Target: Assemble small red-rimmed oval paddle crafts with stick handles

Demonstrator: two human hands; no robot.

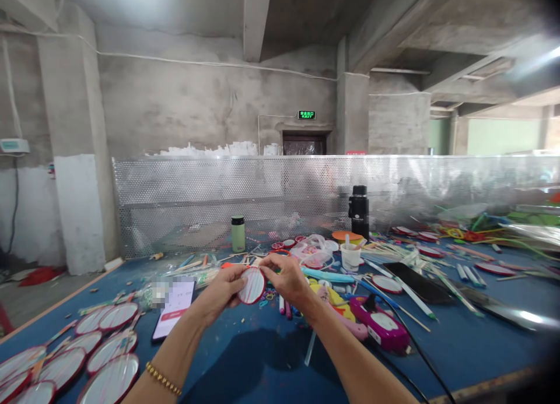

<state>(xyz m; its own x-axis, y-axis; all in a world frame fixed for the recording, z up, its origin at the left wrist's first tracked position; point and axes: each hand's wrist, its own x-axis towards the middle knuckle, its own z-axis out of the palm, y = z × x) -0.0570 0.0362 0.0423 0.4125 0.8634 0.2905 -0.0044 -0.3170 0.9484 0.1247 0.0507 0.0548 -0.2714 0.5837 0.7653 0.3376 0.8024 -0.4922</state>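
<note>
A small round white disc with a red rim is up in front of me over the table. My left hand grips its left edge between thumb and fingers. At its upper right edge, the fingers of my right hand are pinched together; what lies between them is hidden. Similar but larger-looking red-rimmed discs, several with sticks, lie in a group at the lower left. Left of my left hand lies a phone with a lit screen.
Right of my hands lie a magenta glue gun-like tool with a black cable, a white cup and a dark phone. A green bottle and a black flask stand before a perforated metal screen. Sticks clutter the blue table.
</note>
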